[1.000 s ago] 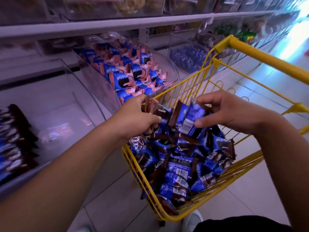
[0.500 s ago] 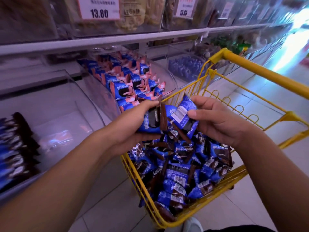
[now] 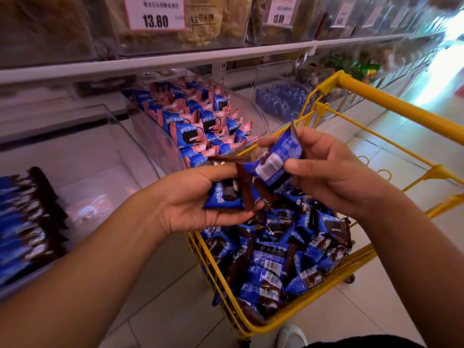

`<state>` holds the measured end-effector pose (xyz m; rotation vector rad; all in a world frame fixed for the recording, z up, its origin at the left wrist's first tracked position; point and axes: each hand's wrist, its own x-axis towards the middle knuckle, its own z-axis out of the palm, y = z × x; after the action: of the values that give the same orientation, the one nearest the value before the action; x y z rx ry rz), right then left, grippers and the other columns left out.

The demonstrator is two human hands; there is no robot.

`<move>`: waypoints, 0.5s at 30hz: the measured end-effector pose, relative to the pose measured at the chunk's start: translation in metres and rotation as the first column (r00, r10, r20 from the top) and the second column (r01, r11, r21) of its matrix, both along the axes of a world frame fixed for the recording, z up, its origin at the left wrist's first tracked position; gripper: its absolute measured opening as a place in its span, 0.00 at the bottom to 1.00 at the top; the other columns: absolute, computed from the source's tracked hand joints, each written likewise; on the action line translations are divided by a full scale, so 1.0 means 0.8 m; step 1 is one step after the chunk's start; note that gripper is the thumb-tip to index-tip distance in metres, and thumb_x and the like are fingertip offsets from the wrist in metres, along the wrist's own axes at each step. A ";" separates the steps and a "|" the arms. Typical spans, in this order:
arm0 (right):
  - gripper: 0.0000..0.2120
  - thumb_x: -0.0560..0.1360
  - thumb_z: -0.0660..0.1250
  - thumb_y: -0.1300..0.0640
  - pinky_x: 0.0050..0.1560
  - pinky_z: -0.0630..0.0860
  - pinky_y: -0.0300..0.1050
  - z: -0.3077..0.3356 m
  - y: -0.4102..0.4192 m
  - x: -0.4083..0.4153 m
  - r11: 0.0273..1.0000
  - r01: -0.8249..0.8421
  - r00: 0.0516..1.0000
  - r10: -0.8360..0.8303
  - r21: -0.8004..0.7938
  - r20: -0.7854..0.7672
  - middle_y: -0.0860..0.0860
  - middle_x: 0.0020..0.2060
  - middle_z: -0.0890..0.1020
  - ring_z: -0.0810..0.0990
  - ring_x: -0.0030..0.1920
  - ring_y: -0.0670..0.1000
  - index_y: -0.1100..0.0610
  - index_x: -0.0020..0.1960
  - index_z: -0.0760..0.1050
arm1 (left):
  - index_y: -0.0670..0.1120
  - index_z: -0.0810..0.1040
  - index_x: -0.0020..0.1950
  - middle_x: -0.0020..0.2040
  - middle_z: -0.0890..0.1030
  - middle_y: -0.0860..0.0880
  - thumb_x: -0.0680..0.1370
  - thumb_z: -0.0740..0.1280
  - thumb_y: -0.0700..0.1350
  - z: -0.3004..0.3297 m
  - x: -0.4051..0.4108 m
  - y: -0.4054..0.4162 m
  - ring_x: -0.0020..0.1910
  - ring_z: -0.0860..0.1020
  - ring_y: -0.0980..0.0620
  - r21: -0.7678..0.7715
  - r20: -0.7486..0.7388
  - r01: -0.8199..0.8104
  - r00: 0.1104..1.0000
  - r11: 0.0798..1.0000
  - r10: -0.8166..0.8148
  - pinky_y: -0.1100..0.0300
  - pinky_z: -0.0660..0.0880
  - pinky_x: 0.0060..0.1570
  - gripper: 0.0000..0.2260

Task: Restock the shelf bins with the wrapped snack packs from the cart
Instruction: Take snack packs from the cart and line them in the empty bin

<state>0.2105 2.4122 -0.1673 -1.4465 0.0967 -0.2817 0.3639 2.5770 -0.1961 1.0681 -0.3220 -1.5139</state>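
Shop aisle, shelf bins point(image 3: 140, 136) left | left hand point(image 3: 200, 199) grips snack packs point(image 3: 227, 195) over cart point(image 3: 376, 94) | right hand point(image 3: 334, 169) pinches one pack point(image 3: 277, 159) | I stack neatly before binning.

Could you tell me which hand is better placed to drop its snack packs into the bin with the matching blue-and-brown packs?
Probably the left hand: it holds packs and is nearer that bin at far left. The right hand pinches its pack above the cart.

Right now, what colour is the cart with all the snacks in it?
Yellow. The wire cart shows best in the head view, its only view.
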 end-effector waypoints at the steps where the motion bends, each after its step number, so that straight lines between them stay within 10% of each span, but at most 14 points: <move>1: 0.25 0.70 0.69 0.68 0.61 0.77 0.60 -0.001 -0.001 0.001 0.999 0.041 0.999 -0.041 0.015 0.017 0.61 0.62 0.79 0.79 0.60 0.60 0.67 0.67 0.70 | 0.43 0.82 0.59 0.53 0.84 0.37 0.71 0.70 0.44 0.000 -0.001 -0.001 0.46 0.85 0.41 -0.008 -0.039 -0.028 0.999 1.000 0.027 0.49 0.83 0.37 0.18; 6: 0.19 0.71 0.70 0.65 0.53 0.79 0.69 -0.005 -0.003 0.007 0.978 0.211 0.974 -0.211 0.012 0.078 0.65 0.64 0.77 0.80 0.61 0.64 0.59 0.62 0.73 | 0.42 0.77 0.63 0.57 0.83 0.37 0.73 0.67 0.40 0.002 -0.011 -0.005 0.52 0.84 0.39 -0.097 -0.156 -0.111 0.983 0.989 0.095 0.44 0.82 0.43 0.18; 9: 0.18 0.68 0.74 0.64 0.48 0.84 0.58 -0.005 0.000 0.010 0.941 0.287 0.954 -0.263 -0.180 0.145 0.61 0.54 0.82 0.84 0.54 0.60 0.59 0.56 0.76 | 0.43 0.76 0.65 0.59 0.82 0.38 0.73 0.68 0.42 0.002 -0.011 -0.007 0.54 0.83 0.40 -0.156 -0.209 -0.128 0.974 0.980 0.094 0.47 0.82 0.45 0.20; 15: 0.13 0.66 0.79 0.58 0.54 0.78 0.44 -0.004 0.005 0.010 0.530 0.555 0.831 -0.323 -0.641 0.452 0.55 0.57 0.76 0.78 0.57 0.52 0.48 0.48 0.83 | 0.42 0.75 0.65 0.60 0.81 0.37 0.72 0.67 0.36 -0.001 -0.007 -0.006 0.56 0.83 0.40 -0.167 -0.233 -0.162 0.965 0.973 0.121 0.49 0.82 0.45 0.20</move>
<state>0.2186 2.4159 -0.1702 -2.2001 0.1276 -1.0665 0.3584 2.5724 -0.1967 0.7514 -0.2198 -1.4284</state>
